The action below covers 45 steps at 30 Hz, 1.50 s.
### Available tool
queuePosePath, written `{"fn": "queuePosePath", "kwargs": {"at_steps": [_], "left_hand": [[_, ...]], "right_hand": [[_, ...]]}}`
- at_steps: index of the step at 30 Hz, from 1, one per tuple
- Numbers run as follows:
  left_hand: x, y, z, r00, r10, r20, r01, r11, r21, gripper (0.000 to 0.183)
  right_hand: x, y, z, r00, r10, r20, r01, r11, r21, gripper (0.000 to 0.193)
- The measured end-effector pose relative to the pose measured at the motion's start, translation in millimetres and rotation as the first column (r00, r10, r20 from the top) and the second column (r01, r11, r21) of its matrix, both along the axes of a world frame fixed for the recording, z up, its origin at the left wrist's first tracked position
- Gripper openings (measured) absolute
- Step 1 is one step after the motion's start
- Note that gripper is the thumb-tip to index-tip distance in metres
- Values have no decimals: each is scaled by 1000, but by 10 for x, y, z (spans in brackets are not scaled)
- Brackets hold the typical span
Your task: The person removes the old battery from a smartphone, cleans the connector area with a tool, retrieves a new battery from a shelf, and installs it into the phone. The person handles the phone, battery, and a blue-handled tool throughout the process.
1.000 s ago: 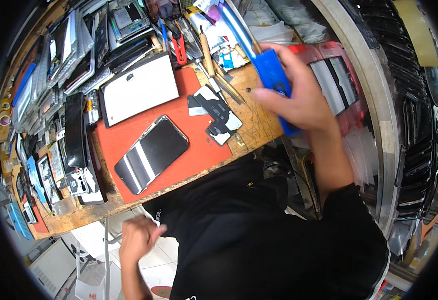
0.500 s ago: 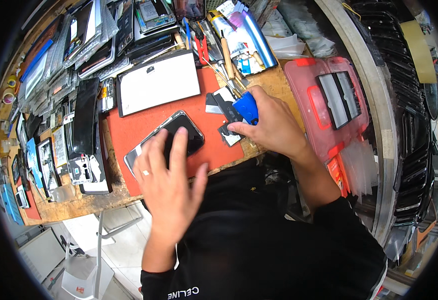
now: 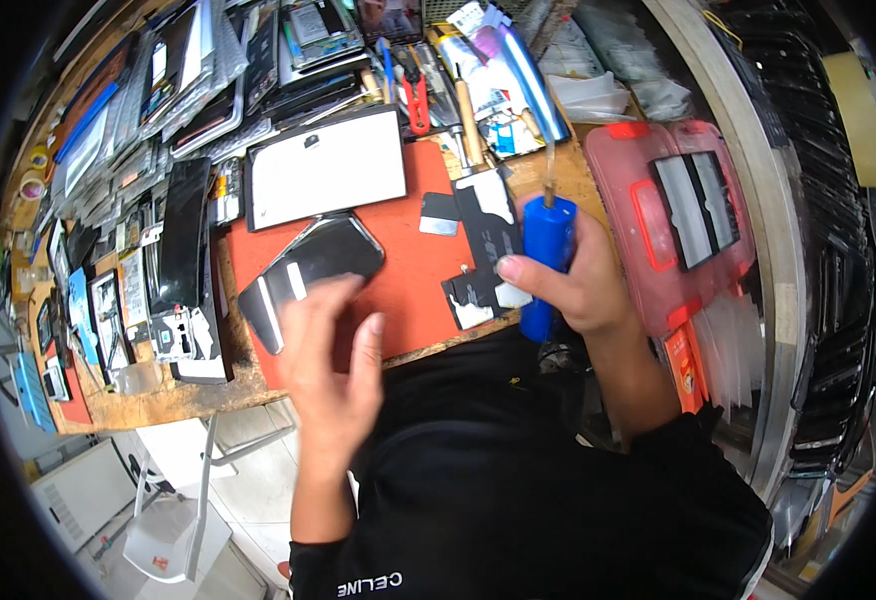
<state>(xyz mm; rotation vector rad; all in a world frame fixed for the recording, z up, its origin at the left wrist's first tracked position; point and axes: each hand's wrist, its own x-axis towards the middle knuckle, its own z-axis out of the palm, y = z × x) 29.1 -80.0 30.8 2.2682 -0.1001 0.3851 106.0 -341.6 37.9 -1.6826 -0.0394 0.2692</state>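
Observation:
A black-faced phone (image 3: 333,255) lies aslant on a red mat (image 3: 408,310), with bright reflections on its glass. My left hand (image 3: 333,360) is at its lower edge, thumb and fingers apart; the fingertips are blurred, so I cannot tell whether they touch the phone. My right hand (image 3: 593,275) grips a blue hand tool (image 3: 548,235) with a thin shaft pointing away from me, held above the table's front edge. Beside it lies a black L-shaped phone battery (image 3: 488,230) with torn white patches. A small grey-and-black plate (image 3: 440,213) sits left of the battery.
Behind the phone rests a white panel in a dark frame (image 3: 328,170). Phones and screens (image 3: 183,235) pile up at left. Red-handled pliers (image 3: 416,100) and other tools stand at the back. A pink plastic case (image 3: 638,190) is at right. A chair (image 3: 173,540) stands lower left.
The blue tool has come off the battery's place, turned more upright and moved right in my right hand. The phone has shifted left, and my left hand has drawn back from its top.

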Motion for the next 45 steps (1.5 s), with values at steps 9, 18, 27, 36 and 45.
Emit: {"fn": "queuePosePath", "kwargs": {"at_steps": [9, 18, 27, 36, 45], "left_hand": [[-116, -184, -197, 943, -276, -186, -62, 405, -912, 15], [-192, -214, -129, 971, -157, -179, -63, 558, -827, 7], [-261, -74, -163, 964, -180, -195, -78, 509, -857, 24], [-171, -162, -223, 995, 85, 53, -63, 940, -335, 9], [-178, -126, -84, 972, -161, -174, -72, 498, -864, 17]], "right_hand": [[-124, 306, -37, 965, 90, 248, -115, 989, 89, 47], [-186, 405, -65, 928, 116, 353, -123, 992, -3, 48], [-369, 557, -168, 976, 77, 205, -112, 981, 161, 37], [-442, 571, -221, 844, 132, 520, -149, 989, -10, 46], [-313, 564, -28, 972, 54, 230, -58, 998, 12, 37]]}}
